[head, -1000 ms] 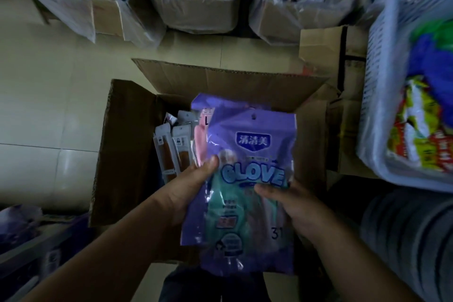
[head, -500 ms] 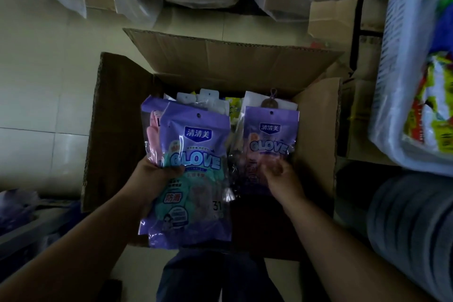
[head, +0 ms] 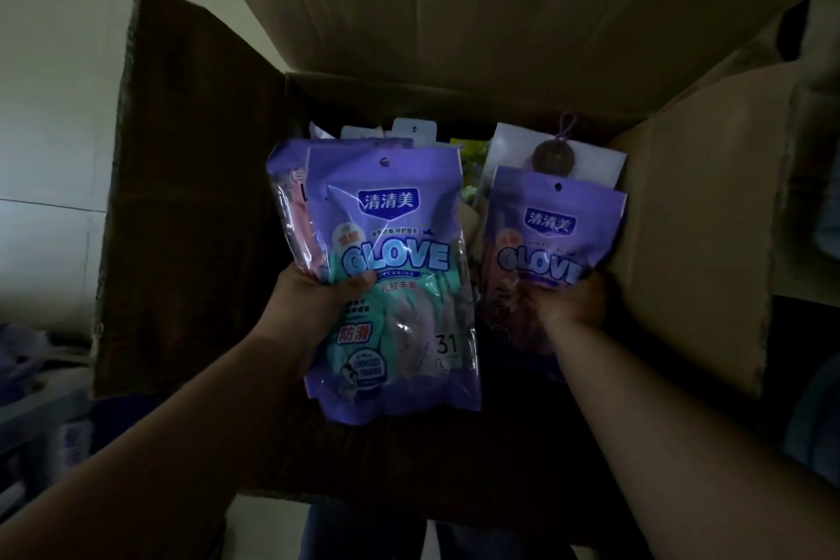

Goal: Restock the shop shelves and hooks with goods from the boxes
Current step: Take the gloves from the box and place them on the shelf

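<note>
An open cardboard box [head: 454,23] fills the view below me. My left hand [head: 313,300] grips a purple glove packet with teal gloves [head: 391,286], and a second packet with pink gloves [head: 291,214] is stacked behind it in the same grip. On the right, inside the box, my right hand [head: 572,305] holds another purple glove packet [head: 545,241] by its lower part. Behind that packet stands a white card with a round brown item [head: 554,155] and a purple loop. More carded goods [head: 409,132] stand at the back of the box.
The box flaps stand open on the left [head: 182,196], back and right [head: 691,241]. Pale tiled floor [head: 50,105] lies to the left. Dim clutter [head: 32,377] sits at the lower left. My legs show under the box's near edge.
My left hand now holds the glove packets alone, moved to the left. My right hand let go of them and took hold of another glove packet in the box. The camera moved closer.
</note>
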Available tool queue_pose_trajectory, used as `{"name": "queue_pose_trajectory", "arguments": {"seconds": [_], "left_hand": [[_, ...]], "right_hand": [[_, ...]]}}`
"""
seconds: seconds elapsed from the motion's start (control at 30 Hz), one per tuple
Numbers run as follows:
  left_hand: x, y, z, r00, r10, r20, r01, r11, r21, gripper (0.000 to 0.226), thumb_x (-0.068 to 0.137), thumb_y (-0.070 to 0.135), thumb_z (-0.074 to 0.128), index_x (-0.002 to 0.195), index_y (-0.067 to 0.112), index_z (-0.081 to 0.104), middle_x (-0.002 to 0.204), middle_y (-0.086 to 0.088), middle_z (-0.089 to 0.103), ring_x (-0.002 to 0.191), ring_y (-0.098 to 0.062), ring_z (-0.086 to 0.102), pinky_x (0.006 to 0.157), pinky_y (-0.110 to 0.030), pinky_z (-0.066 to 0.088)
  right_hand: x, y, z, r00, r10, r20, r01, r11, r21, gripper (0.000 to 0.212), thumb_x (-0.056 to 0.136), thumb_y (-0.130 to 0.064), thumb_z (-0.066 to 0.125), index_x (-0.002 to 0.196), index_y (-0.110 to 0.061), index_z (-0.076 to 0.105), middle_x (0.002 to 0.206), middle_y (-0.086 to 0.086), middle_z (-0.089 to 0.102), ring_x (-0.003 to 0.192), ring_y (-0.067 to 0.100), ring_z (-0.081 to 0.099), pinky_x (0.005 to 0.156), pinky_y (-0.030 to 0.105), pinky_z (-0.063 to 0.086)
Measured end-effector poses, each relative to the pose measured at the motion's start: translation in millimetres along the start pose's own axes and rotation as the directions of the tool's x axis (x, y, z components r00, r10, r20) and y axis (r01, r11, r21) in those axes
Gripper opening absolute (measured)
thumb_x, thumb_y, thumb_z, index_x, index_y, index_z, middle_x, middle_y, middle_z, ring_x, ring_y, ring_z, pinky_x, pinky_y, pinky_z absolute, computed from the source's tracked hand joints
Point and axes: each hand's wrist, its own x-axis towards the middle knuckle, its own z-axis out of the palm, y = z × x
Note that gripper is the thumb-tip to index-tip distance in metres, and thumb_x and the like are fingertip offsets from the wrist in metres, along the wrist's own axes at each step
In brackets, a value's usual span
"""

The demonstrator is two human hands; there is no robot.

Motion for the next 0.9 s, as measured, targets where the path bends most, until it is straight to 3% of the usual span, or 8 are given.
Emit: {"name": "queue_pose_trajectory", "arguments": {"seconds": [0.1, 0.2, 0.3, 0.4, 0.5, 0.7, 0.8, 0.9], "left_hand": [[-7.7, 3.9, -1.8, 1.0, -0.008, -0.005, 0.007, 1.0, -0.012, 0.027, 0.078, 0.004, 0.073, 0.104, 0.002, 0.066, 0.087, -0.019, 0.074, 0.07, -0.032, 0.073, 0.058, -0.041, 0.059], [-27.2, 14.6, -3.0, 1.0, 0.018, -0.011, -0.018, 1.0, -0.026, 0.03, 0.078, -0.001, 0.071, 0.107, -0.002, 0.064, 0.092, -0.023, 0.072, 0.071, -0.034, 0.072, 0.061, -0.045, 0.06], [-54.3, 33.4, -3.6, 0.999, 0.023, 0.027, -0.022, 0.999, -0.027, 0.032, 0.077, -0.003, 0.07, 0.108, -0.002, 0.063, 0.096, -0.026, 0.071, 0.077, -0.039, 0.071, 0.067, -0.051, 0.058], [-88.3, 57.0, -7.0, 0.998, 0.032, 0.046, -0.031, 0.999, -0.018, 0.026, 0.078, -0.005, 0.069, 0.103, 0.0, 0.066, 0.092, -0.024, 0.072, 0.076, -0.038, 0.071, 0.068, -0.053, 0.058], [-130.0, 84.2, -14.3, 0.995, 0.055, 0.08, -0.055, 0.998, 0.003, 0.023, 0.078, -0.005, 0.069, 0.101, 0.002, 0.067, 0.091, -0.023, 0.073, 0.079, -0.04, 0.071, 0.072, -0.054, 0.057], [-231.8, 146.7, -24.4, 0.979, 0.122, 0.162, -0.125, 0.992, 0.012, 0.018, 0.079, -0.004, 0.068, 0.096, 0.001, 0.066, 0.083, -0.023, 0.073, 0.069, -0.038, 0.071, 0.062, -0.047, 0.057], [-285.4, 176.0, -25.1, 0.962, 0.156, 0.225, -0.167, 0.985, 0.031, 0.023, 0.077, -0.004, 0.071, 0.097, 0.004, 0.067, 0.089, -0.025, 0.072, 0.075, -0.043, 0.07, 0.075, -0.059, 0.054], [-340.1, 206.8, -18.9, 0.934, 0.171, 0.315, -0.197, 0.979, 0.053, 0.039, 0.062, 0.005, 0.083, 0.098, 0.007, 0.067, 0.091, -0.024, 0.072, 0.078, -0.043, 0.07, 0.078, -0.06, 0.053]], "right_hand": [[-9.5, -3.8, -7.3, 0.999, -0.033, -0.022, 0.034, 0.998, 0.049, 0.084, 0.045, -0.036, 0.09, 0.119, -0.01, 0.059, 0.118, 0.012, 0.064, 0.105, 0.029, 0.063, 0.087, 0.041, 0.053], [-26.2, -10.2, -26.1, 0.984, -0.165, -0.072, 0.167, 0.986, 0.024, 0.056, 0.062, -0.015, 0.082, 0.113, -0.011, 0.06, 0.11, 0.018, 0.063, 0.098, 0.033, 0.063, 0.083, 0.037, 0.049], [-53.3, -26.3, -56.3, 0.975, -0.21, 0.069, 0.211, 0.977, -0.016, 0.036, 0.077, -0.012, 0.073, 0.112, -0.007, 0.065, 0.095, 0.015, 0.066, 0.088, 0.028, 0.062, 0.076, 0.033, 0.046], [-89.7, -41.4, -91.5, 0.962, -0.147, 0.23, 0.116, 0.983, 0.14, 0.004, 0.081, -0.013, 0.07, 0.085, -0.011, 0.07, 0.071, 0.004, 0.064, 0.071, 0.018, 0.058, 0.066, 0.026, 0.043], [-126.8, -52.2, -141.5, 0.937, -0.215, 0.274, 0.176, 0.971, 0.161, 0.014, 0.085, -0.014, 0.067, 0.072, -0.019, 0.063, 0.064, -0.002, 0.061, 0.066, 0.017, 0.056, 0.061, 0.025, 0.042], [-218.6, -76.8, -273.1, 0.909, -0.327, 0.259, 0.216, 0.899, 0.381, 0.015, 0.094, -0.009, 0.056, 0.089, -0.021, 0.063, 0.094, 0.013, 0.071, 0.082, 0.023, 0.062, 0.076, 0.032, 0.051], [-265.5, -81.8, -341.0, 0.915, -0.37, 0.161, 0.246, 0.827, 0.505, 0.012, 0.089, -0.026, 0.064, 0.098, -0.034, 0.065, 0.094, -0.001, 0.073, 0.099, 0.03, 0.066, 0.092, 0.049, 0.051], [-313.3, -87.9, -401.3, 0.902, -0.415, 0.116, 0.257, 0.734, 0.629, 0.039, 0.074, -0.053, 0.072, 0.109, -0.04, 0.062, 0.109, -0.003, 0.071, 0.107, 0.024, 0.064, 0.097, 0.053, 0.047]]}}
